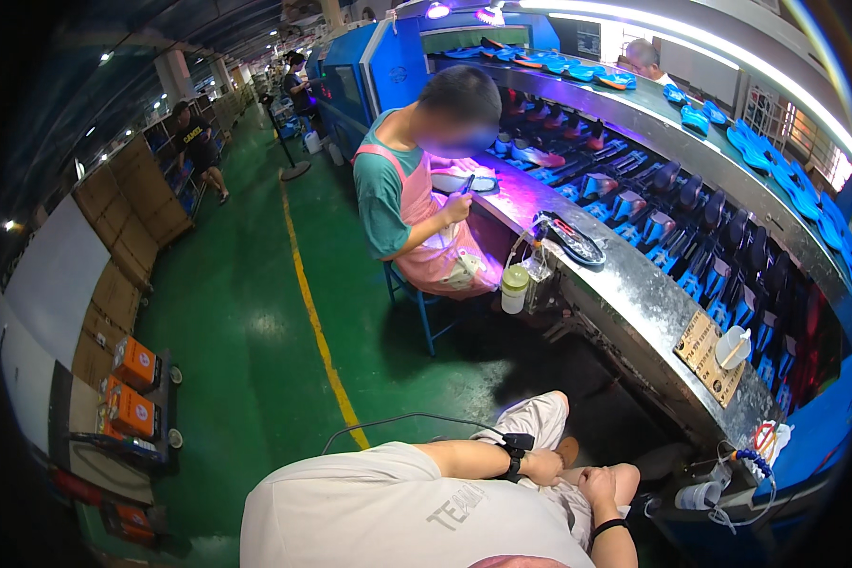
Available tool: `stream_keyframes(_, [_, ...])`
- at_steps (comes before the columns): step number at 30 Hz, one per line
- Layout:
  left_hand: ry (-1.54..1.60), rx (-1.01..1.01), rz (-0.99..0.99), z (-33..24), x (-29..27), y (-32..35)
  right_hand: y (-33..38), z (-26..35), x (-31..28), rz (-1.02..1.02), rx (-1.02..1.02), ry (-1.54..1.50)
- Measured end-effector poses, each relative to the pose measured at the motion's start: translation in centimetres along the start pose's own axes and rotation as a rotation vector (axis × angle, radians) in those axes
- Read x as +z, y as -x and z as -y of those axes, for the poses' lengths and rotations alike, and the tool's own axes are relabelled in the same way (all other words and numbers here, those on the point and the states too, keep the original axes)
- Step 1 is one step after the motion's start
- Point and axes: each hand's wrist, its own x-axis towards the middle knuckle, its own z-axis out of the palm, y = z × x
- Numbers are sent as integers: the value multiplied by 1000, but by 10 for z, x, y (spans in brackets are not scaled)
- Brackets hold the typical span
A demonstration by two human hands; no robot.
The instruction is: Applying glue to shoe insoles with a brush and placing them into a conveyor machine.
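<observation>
Steel bench edge (634,312) sits right of my knees; my left hand (543,467) and right hand (597,485) rest empty, lower centre, and a careless lift could snag the tubing (729,516)

Orange boxes (134,364) sat stacked on a low cart at your far left. Brown cartons (133,204) lined the wall beyond them. A tan rectangular sign (702,352) with dark markings lay flat on the metal desk (634,293) to your right.
</observation>
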Motion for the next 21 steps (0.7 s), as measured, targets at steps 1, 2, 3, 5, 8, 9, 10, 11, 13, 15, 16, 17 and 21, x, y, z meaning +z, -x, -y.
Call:
stream_keyframes(1, [2, 1, -6, 0, 0, 0, 0, 1, 0, -2, -1, -2])
stream_keyframes(2, [4, 0, -7, 1, 1, 0, 0, 1, 0, -1, -2, -1])
stream_keyframes(3, [13, -14, -1, 1, 1, 0, 1, 2, 0, -51, -35, 32])
stream_keyframes(5, [24, -30, 3, 6, 8, -4, 3, 7, -5, -100, -70, 67])
stream_keyframes(8, [12, 35, -44, 17, 26, -13, 4, 10, -10, -92, -45, 52])
stream_keyframes(9, [15, 51, -90, 22, 34, -14, 2, 11, -10, -81, -63, 26])
stream_keyframes(10, [13, 82, -126, 19, 29, -14, 3, 10, -12, -76, -63, -1])
stream_keyframes(11, [4, 101, -118, 17, 23, -15, 4, 10, -13, -85, -42, -1])
stream_keyframes(13, [45, 27, -46, 11, 12, -7, 7, 13, -17, -143, -83, -12])
stream_keyframes(15, [37, 37, -12, 6, 3, -3, 6, 15, -21, -140, -71, -14])
stream_keyframes(16, [53, 19, 13, -2, 7, 1, 15, 15, -22, -112, -88, -15])
stream_keyframes(17, [51, 50, -6, -2, 8, 1, 17, 20, -30, -131, -82, -45])
stream_keyframes(21, [23, 79, 61, 0, 12, -6, 20, 12, -25, -144, -149, -5])
